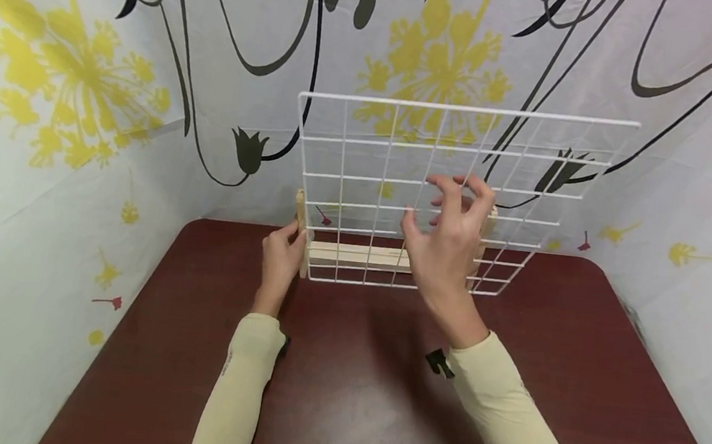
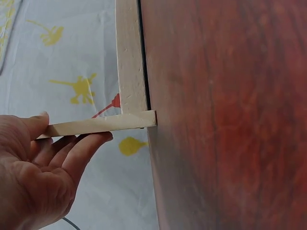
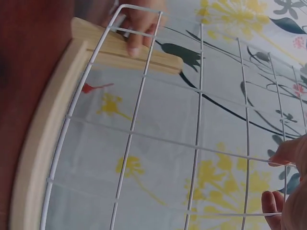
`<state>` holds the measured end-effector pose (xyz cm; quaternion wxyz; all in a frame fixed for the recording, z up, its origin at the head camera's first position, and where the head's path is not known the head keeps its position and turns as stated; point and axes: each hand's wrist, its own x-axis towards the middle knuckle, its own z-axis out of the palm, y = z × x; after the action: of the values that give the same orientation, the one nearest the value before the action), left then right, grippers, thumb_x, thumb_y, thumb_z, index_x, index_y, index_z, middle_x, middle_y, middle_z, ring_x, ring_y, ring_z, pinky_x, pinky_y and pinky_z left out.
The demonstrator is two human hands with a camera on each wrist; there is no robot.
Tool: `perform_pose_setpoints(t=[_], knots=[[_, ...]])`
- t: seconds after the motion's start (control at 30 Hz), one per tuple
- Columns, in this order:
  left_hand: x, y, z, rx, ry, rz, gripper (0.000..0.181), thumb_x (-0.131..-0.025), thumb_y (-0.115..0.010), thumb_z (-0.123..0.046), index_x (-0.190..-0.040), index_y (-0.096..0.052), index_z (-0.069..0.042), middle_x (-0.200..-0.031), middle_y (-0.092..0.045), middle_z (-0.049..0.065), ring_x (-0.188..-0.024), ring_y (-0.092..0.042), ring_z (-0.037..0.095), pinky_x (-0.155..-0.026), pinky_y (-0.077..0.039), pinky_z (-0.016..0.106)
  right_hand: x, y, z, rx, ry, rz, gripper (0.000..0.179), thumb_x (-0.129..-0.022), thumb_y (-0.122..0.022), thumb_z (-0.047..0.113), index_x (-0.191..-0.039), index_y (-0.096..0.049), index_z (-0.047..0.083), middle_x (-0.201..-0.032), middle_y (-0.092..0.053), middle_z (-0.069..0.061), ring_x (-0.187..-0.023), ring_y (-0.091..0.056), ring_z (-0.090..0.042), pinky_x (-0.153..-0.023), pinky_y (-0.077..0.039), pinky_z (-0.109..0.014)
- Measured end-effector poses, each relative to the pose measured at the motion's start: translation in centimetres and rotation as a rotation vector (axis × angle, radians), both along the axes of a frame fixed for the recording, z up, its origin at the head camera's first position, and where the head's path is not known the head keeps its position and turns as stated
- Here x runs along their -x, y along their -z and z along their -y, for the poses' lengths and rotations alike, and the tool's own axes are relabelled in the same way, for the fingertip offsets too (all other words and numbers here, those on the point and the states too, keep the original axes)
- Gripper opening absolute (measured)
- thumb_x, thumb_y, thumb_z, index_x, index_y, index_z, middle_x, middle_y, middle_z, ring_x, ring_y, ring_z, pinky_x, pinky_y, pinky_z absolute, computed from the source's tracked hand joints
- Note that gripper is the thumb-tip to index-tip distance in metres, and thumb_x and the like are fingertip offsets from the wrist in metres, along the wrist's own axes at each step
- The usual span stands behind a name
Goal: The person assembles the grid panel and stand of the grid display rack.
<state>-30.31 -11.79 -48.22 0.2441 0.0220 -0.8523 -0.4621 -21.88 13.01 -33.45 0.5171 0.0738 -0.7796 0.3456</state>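
Observation:
A white wire grid panel (image 1: 472,109) stands tilted at the far side of the table, its lower edge by a wooden stand (image 1: 359,254). My left hand (image 1: 280,257) holds the stand's left upright piece; in the left wrist view thumb and fingers pinch this flat wooden slat (image 2: 103,125), which joins a long crossbar (image 2: 131,62). My right hand (image 1: 451,250) is at the middle of the grid, thumb and bent fingers gripping its wires. The right wrist view shows the thumb and fingertips (image 3: 272,199) around the wires. Behind my right hand, the stand's right side is mostly hidden.
A dark red-brown table (image 1: 338,394) with rounded far corners lies under my arms. A light curtain (image 1: 181,88) with yellow, grey and black plant prints hangs behind and at both sides. Dark straps or mounts show at both wrists.

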Motion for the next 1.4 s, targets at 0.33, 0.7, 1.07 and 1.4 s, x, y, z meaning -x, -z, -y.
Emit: perform_pose_setpoints(t=[0.33, 0.7, 1.07, 1.4], knots=[[0.5, -0.2, -0.3, -0.008, 0.012, -0.002, 0.026, -0.090, -0.066, -0.029, -0.115, -0.072, -0.024, -0.101, -0.075, 0.010, -0.088, -0.072, 0.024, -0.076, -0.058, 0.043, 1.8, -6.0, -0.2, -0.039, -0.082, -0.127, 0.042, -0.076, -0.071, 0.012, -0.117, -0.061, 0.017, -0.126, -0.039, -0.014, -0.089, -0.058, -0.016, -0.065, -0.046, -0.019], [0.9, -0.7, -0.8, -0.014, 0.049, -0.006, 0.021, -0.088, -0.069, -0.036, -0.102, -0.075, -0.021, -0.086, -0.075, 0.006, -0.076, -0.067, 0.019, -0.075, -0.056, 0.041, 2.5, -11.6, 1.0, -0.083, -0.120, -0.267, 0.041, -0.076, -0.071, 0.011, -0.115, -0.061, 0.015, -0.123, -0.039, -0.013, -0.087, -0.056, -0.015, -0.063, -0.046, -0.019], [0.2, -0.4, 0.2, -0.008, 0.034, 0.026, 0.028, -0.089, -0.069, -0.034, -0.115, -0.071, -0.025, -0.098, -0.075, 0.009, -0.081, -0.071, 0.022, -0.073, -0.058, 0.041, 5.3, -11.5, 1.7, -0.017, -0.143, -0.197, 0.044, -0.075, -0.072, 0.011, -0.117, -0.061, 0.017, -0.124, -0.036, -0.011, -0.083, -0.054, -0.015, -0.062, -0.042, -0.015], [-0.1, -0.2, 0.2, 0.001, 0.045, 0.045, 0.028, -0.089, -0.068, -0.036, -0.115, -0.071, -0.024, -0.099, -0.075, 0.010, -0.077, -0.072, 0.022, -0.066, -0.059, 0.039, 6.5, -10.8, 1.6, 0.027, -0.118, -0.143, 0.045, -0.074, -0.074, 0.012, -0.116, -0.061, 0.020, -0.125, -0.036, -0.003, -0.084, -0.053, -0.012, -0.063, -0.044, -0.016]])
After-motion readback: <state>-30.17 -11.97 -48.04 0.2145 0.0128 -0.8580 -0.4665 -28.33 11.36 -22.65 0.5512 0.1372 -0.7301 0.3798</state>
